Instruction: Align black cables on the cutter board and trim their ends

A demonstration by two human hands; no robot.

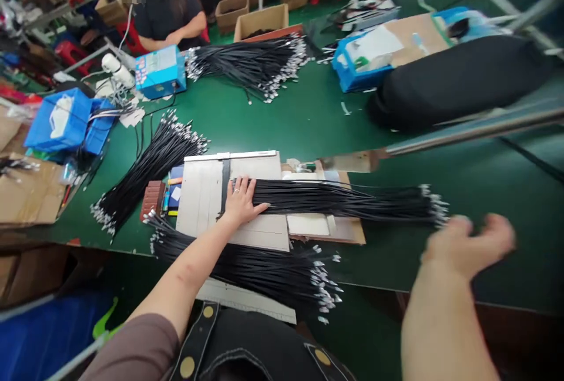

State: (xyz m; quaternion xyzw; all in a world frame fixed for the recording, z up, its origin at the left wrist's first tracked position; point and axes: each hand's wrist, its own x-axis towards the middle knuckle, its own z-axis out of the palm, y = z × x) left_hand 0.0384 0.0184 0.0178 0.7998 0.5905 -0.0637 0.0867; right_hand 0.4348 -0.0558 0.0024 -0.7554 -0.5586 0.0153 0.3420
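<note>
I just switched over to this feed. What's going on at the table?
The left hand lies spread on one end of a bundle of black cables, over a pale board. The blurred right hand is open beside the silvery tips; contact is unclear. A second bundle lies nearer the camera, a third bundle left of the board.

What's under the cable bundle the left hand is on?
Showing along the cable bundle's edges, left to right: pale lined board, brown cardboard, green tabletop. Whatever lies directly beneath the cables and left hand is covered; can't tell.
</note>
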